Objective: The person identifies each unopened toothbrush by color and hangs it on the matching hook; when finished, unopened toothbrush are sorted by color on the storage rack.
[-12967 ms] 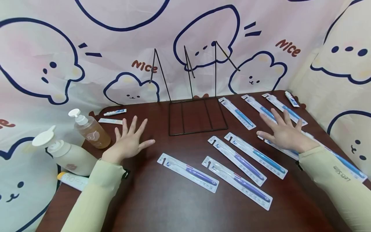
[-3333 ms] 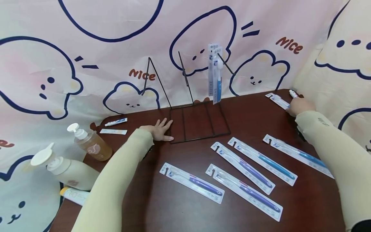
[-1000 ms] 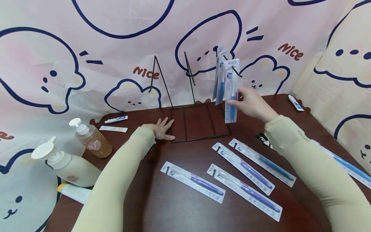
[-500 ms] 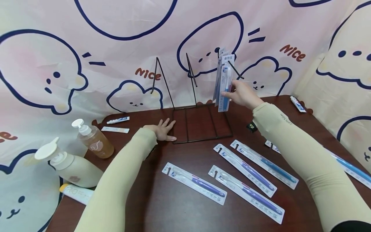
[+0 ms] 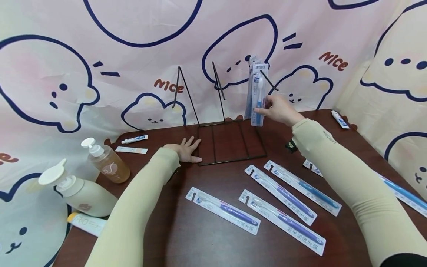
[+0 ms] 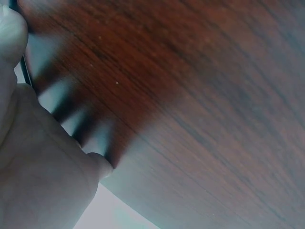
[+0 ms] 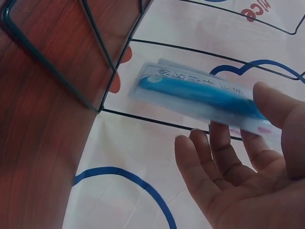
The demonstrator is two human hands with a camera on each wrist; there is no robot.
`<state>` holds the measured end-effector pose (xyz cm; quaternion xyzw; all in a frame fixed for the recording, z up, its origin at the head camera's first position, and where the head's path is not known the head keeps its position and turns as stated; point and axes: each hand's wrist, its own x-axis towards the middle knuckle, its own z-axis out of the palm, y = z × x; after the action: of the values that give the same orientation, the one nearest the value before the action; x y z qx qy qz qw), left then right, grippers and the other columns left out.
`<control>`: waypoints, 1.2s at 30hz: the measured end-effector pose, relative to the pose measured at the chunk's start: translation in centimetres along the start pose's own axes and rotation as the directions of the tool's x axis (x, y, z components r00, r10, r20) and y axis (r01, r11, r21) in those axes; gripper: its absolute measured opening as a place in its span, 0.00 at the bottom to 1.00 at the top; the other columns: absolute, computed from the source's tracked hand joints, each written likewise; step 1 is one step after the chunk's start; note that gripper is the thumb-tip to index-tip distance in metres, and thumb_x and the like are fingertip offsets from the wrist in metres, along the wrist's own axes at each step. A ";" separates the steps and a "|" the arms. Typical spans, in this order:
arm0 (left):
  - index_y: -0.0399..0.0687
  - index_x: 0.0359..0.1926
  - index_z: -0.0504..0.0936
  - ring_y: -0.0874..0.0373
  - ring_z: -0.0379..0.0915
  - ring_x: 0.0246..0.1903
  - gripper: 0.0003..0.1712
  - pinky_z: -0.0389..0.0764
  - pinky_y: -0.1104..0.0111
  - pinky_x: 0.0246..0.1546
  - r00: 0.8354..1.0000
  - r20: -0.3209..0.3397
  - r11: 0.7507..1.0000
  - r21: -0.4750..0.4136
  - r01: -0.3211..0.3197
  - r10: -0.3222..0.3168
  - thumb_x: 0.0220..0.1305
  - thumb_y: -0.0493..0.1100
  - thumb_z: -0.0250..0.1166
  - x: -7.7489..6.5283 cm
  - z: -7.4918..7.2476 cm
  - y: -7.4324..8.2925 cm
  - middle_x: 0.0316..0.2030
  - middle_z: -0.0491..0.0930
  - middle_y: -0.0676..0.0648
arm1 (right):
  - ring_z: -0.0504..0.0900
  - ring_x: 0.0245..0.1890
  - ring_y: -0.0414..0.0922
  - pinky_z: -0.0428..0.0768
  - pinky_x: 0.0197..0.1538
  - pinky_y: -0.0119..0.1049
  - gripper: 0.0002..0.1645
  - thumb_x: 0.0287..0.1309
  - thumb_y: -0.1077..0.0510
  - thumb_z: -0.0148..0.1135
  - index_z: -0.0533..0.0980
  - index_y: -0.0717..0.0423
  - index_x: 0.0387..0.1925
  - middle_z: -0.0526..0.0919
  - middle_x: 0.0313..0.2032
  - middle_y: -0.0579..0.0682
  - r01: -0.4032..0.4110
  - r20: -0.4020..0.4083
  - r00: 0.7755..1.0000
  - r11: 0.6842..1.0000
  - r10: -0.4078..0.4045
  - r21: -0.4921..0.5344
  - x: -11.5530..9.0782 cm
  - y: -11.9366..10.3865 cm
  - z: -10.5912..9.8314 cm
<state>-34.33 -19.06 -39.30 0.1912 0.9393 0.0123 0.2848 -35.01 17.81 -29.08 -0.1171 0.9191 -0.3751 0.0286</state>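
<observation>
At the back of the table stands a black wire rack [image 5: 214, 142] with three slanted hooks. My right hand [image 5: 281, 109] pinches a packaged blue toothbrush [image 5: 258, 83] between thumb and fingers; its card hangs on the rack's right hook. Other packaged toothbrushes [image 5: 249, 96] hang close behind it, mostly hidden. In the right wrist view, my thumb lies over the blue toothbrush pack [image 7: 200, 93], fingers beneath. My left hand [image 5: 186, 150] rests with spread fingers at the left edge of the rack's base. The left wrist view shows that hand [image 6: 43, 162] on the dark wood.
Packaged purple toothbrushes [image 5: 225, 211] and a blue one [image 5: 305, 187] lie in front of the rack. More blue packs [image 5: 403, 193] lie by my right sleeve. Pump bottles [image 5: 108, 163] and a yellow-capped tube [image 5: 86, 222] are at left. Small toothpaste tubes [image 5: 340, 119] lie at the back.
Blue toothbrush packs from the table's right side now hang on the right hook. Over the last second, my right hand slid the newest one back along it. My left hand stayed at the base.
</observation>
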 end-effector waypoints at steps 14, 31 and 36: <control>0.60 0.71 0.27 0.40 0.19 0.67 0.53 0.45 0.39 0.58 1.000 0.010 1.000 0.003 -0.016 0.016 0.59 0.71 0.47 0.5 0.1 0.2 0.70 0.22 0.45 | 0.75 0.41 0.50 0.73 0.41 0.46 0.28 0.55 0.35 0.56 0.74 0.52 0.46 0.77 0.44 0.53 -0.027 0.059 0.997 0.975 0.041 -0.219 -5.1 5.4 -4.0; 0.59 0.71 0.26 0.39 0.17 0.66 0.54 0.42 0.39 0.58 0.999 0.021 0.999 -0.034 -0.031 0.032 0.58 0.72 0.48 0.9 0.0 -0.4 0.69 0.21 0.43 | 0.73 0.43 0.65 0.75 0.35 0.53 0.46 0.50 0.31 0.58 0.70 0.68 0.53 0.74 0.47 0.71 -0.226 0.134 0.940 0.868 0.313 -0.442 -18.0 18.3 -11.1; 0.58 0.71 0.26 0.39 0.17 0.66 0.54 0.43 0.38 0.57 0.999 0.016 0.998 -0.043 -0.036 0.037 0.59 0.70 0.49 0.9 -0.2 -0.3 0.69 0.21 0.43 | 0.73 0.42 0.67 0.73 0.37 0.58 0.44 0.49 0.39 0.64 0.68 0.74 0.52 0.73 0.45 0.74 -0.218 0.124 0.939 0.834 0.320 -0.507 -20.8 20.7 -10.3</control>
<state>-35.26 -19.00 -39.65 0.2024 0.9327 0.0361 0.2963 -20.30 44.09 -36.82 -0.0272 0.9830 -0.1101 0.1446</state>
